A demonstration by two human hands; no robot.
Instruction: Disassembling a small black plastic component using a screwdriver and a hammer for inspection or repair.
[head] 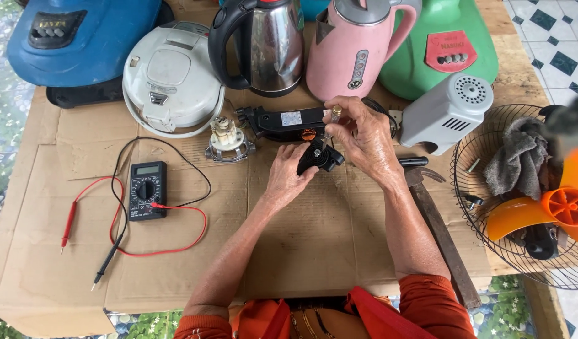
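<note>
My left hand (288,177) has its grip closed around a small black plastic fan-shaped part (318,157), holding it just above the flat brown cardboard sheet (301,238) that covers the counter. My right hand (364,135) hovers directly over that part, thumb and fingers pinched narrowly on a small silvery cylindrical piece (335,113).

Taking the black part as my landmark: just behind it, touching distance away, lies a long black rectangular plastic housing with an orange knob (283,122). To the left of that sits a small white and metal motor-like assembly (228,139). Further behind stand a round white rice cooker (171,78), a steel kettle with a black handle (264,44), a pink electric kettle (358,47) and a green plastic fan base (449,44). Far back left is a blue plastic fan base (82,37).

To the right of the part, near my right wrist, rests a grey plastic motor cover (449,113) and a wooden-handled hammer (436,226). Well to the right lies a wire fan guard (483,207) holding a grey rag (518,157) and an orange fan blade (552,207).

Well to the left lies a black digital multimeter (147,190) with red and black probe leads (113,232) spread over the cardboard.
</note>
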